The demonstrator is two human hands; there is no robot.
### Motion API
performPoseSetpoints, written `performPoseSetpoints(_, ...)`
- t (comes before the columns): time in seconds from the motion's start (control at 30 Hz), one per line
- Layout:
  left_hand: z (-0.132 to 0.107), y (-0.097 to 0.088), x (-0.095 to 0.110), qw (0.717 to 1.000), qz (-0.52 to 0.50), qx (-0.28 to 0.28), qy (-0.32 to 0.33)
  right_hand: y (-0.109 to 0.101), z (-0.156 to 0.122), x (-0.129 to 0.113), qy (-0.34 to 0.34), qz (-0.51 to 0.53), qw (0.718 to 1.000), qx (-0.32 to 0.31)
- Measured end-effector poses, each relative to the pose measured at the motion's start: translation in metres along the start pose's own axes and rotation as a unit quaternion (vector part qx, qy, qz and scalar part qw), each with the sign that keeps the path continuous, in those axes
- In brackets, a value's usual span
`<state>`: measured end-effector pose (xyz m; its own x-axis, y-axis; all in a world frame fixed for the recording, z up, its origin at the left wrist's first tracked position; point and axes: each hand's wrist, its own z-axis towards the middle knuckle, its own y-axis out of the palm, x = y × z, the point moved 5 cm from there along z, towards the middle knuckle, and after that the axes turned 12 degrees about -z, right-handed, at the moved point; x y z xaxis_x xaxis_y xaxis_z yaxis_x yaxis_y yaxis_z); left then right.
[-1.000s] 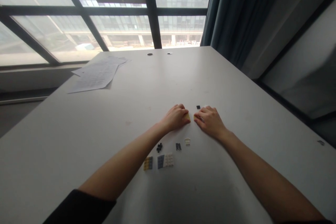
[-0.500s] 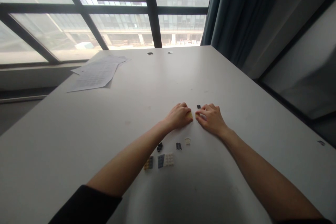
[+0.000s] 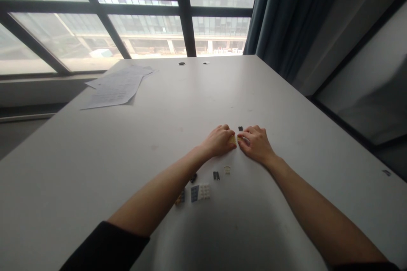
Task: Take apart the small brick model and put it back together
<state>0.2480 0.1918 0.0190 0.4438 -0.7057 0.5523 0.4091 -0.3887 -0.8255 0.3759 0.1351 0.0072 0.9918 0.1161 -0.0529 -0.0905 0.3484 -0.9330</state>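
Observation:
My left hand is closed on a yellow toy brick, partly covered by the fingers. Close beside it, my right hand pinches a small yellow piece, mostly hidden by the fingertips. Just beyond my right fingers lies a small black piece. Nearer to me are a cream piece and a pair of dark grey pieces. Studded grey and white bricks lie beside my left forearm, which partly hides black pieces and a yellow and grey brick.
The white table reaches to the window. Printed papers lie at its far left, and two round inserts, a dark one and a lighter one, sit near the far edge. A dark blue curtain hangs at the right.
My left hand has shifted slightly right, bringing the yellow brick closer to my right fingertips. My right hand has barely moved.

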Motion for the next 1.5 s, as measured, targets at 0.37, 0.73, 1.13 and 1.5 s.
performPoseSetpoints(0.37,-0.044,-0.035,-0.011,0.997,-0.059,0.055,-0.015,-0.003,-0.002,0.005,0.028,0.005,0.998,0.058)
performPoseSetpoints(0.73,-0.157,-0.058,-0.029,0.987,-0.136,-0.055,-0.061,-0.027,-0.008,-0.032,-0.066,0.147,0.985,0.066)
performPoseSetpoints(1.13,-0.145,-0.044,-0.022,0.99,-0.121,-0.065,-0.026,-0.039,-0.03,-0.073,-0.178,0.139,0.973,-0.046)
performPoseSetpoints(1.5,-0.12,-0.04,-0.028,0.996,-0.081,-0.033,-0.034,-0.023,-0.045,-0.068,-0.191,0.127,0.97,-0.084)
